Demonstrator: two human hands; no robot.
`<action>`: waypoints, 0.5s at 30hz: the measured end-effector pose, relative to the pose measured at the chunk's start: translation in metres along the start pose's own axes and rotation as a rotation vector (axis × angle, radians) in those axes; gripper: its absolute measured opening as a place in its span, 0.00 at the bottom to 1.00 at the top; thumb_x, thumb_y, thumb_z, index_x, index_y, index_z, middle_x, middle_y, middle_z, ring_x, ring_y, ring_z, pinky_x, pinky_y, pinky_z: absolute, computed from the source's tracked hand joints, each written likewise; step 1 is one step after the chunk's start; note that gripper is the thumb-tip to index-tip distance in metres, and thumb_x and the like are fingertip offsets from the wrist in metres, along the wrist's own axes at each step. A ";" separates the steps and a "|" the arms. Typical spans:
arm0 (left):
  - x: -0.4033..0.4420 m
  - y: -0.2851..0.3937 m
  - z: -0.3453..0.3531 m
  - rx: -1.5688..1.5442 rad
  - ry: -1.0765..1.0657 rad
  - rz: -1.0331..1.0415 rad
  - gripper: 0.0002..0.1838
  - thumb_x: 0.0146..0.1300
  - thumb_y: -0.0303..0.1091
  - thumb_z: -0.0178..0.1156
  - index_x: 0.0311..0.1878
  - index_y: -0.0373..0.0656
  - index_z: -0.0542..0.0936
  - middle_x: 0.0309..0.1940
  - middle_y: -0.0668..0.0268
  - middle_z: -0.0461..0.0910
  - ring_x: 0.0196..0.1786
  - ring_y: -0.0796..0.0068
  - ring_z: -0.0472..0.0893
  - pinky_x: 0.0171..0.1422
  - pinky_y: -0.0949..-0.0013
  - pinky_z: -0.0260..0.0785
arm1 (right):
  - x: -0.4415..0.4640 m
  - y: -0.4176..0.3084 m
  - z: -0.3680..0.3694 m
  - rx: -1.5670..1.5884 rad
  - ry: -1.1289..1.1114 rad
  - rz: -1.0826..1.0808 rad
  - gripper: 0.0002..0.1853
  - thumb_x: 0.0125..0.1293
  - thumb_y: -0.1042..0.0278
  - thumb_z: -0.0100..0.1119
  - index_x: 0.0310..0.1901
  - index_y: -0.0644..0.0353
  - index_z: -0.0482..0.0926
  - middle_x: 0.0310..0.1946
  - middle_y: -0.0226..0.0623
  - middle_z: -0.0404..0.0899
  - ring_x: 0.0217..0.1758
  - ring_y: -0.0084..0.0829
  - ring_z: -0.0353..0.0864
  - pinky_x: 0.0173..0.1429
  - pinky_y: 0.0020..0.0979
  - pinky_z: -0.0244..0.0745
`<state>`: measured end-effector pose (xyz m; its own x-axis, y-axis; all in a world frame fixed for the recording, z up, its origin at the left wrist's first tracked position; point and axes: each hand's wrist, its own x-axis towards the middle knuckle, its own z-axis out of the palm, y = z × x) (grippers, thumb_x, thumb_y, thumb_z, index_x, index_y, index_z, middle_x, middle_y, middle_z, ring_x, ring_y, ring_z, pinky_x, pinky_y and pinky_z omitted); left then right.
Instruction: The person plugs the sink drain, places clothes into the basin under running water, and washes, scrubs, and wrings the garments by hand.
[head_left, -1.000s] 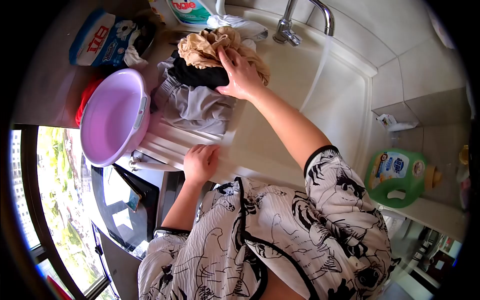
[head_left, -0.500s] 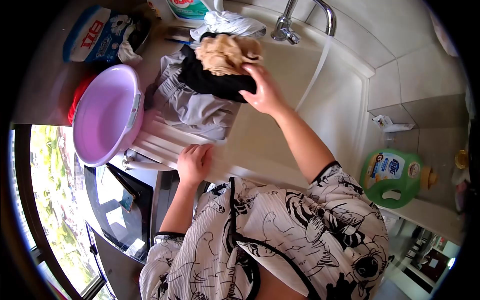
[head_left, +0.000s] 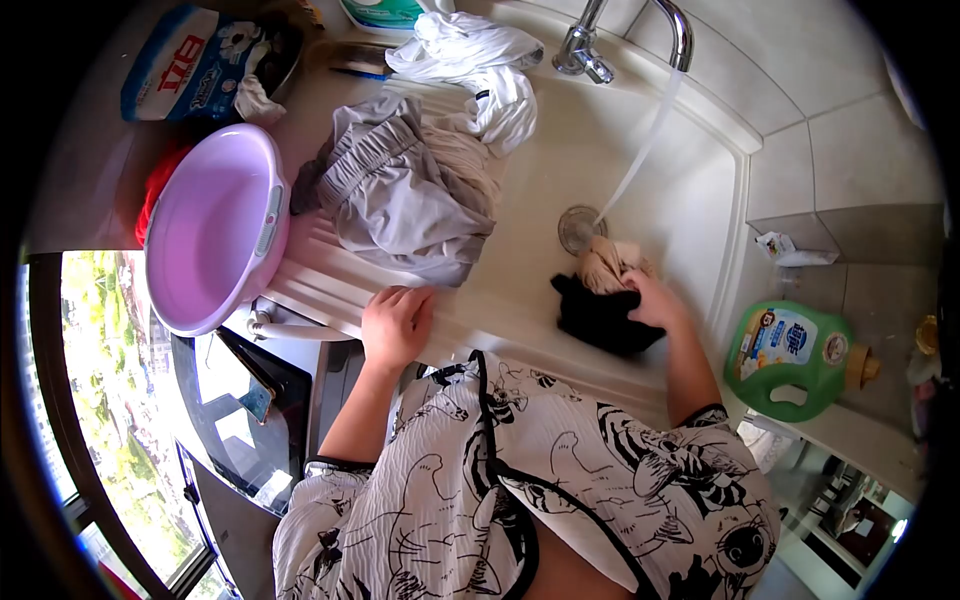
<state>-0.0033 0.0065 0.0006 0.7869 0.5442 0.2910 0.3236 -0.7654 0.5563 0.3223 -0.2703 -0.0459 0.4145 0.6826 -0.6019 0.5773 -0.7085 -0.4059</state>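
Down in the white sink point(head_left: 560, 150), my right hand point(head_left: 658, 302) is closed on a beige cloth point(head_left: 603, 266) and a crumpled black garment point(head_left: 600, 318). The pair lies just below the drain point(head_left: 579, 230), where water from the running tap point(head_left: 682, 45) lands. What kind of garments these are cannot be made out. Curled with nothing visible in it, my left hand point(head_left: 397, 325) rests on the sink's front edge beside the ribbed washboard point(head_left: 310, 270). Near it on the board lie grey elastic-waist clothes point(head_left: 410, 200).
White clothes point(head_left: 465, 45) and a brush point(head_left: 355, 60) lie behind the grey pile. A purple basin point(head_left: 215, 230) stands on the left, with a blue-white packet point(head_left: 185, 75) behind it. A green detergent bottle point(head_left: 790, 360) lies at right. A phone point(head_left: 257, 400) sits at lower left.
My right hand has carried the beige and black clothes off the grey pile, rightward and down into the sink. The white and grey clothes are now uncovered. My left hand has barely moved.
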 end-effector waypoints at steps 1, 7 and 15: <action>0.000 -0.001 0.001 -0.004 0.014 0.014 0.04 0.54 0.28 0.60 0.33 0.42 0.81 0.25 0.60 0.80 0.32 0.58 0.79 0.38 0.61 0.71 | 0.001 0.021 0.001 0.049 -0.042 -0.003 0.31 0.44 0.73 0.69 0.55 0.54 0.71 0.50 0.42 0.76 0.55 0.42 0.75 0.57 0.36 0.70; 0.000 0.001 0.001 -0.022 0.004 0.013 0.04 0.54 0.28 0.60 0.34 0.42 0.81 0.25 0.60 0.80 0.32 0.58 0.79 0.38 0.60 0.71 | 0.018 -0.065 -0.032 -0.048 0.211 -0.091 0.29 0.53 0.53 0.66 0.56 0.55 0.73 0.53 0.44 0.74 0.56 0.44 0.73 0.59 0.39 0.68; -0.004 0.000 -0.002 0.020 0.000 0.000 0.05 0.53 0.29 0.60 0.34 0.44 0.80 0.28 0.64 0.81 0.36 0.61 0.80 0.41 0.61 0.72 | 0.118 -0.266 -0.019 0.074 0.508 -0.711 0.55 0.42 0.31 0.67 0.68 0.52 0.56 0.71 0.51 0.45 0.73 0.58 0.41 0.72 0.50 0.44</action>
<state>-0.0073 0.0054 0.0007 0.7868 0.5443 0.2910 0.3341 -0.7721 0.5406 0.2310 0.0015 0.0041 0.2468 0.9517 0.1825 0.7784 -0.0826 -0.6223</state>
